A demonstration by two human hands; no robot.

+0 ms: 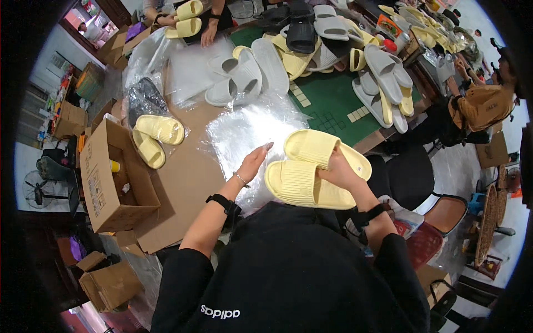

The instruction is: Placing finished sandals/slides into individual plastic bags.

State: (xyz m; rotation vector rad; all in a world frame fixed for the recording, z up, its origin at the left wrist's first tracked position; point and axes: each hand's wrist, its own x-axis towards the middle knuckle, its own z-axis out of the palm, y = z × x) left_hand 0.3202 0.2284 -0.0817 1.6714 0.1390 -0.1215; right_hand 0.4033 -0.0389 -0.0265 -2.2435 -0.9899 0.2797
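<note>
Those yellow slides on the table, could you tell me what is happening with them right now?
A person in a black top holds a pair of pale yellow slides with the right hand. The open left hand rests on a clear plastic bag spread on the cardboard-covered table. Another yellow pair lies bagged by an open cardboard box, and grey slides are piled farther back.

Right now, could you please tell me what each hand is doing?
Left hand: open, fingers stretched, resting on the clear bag, holding nothing.
Right hand: closed on the yellow slippers.
</note>
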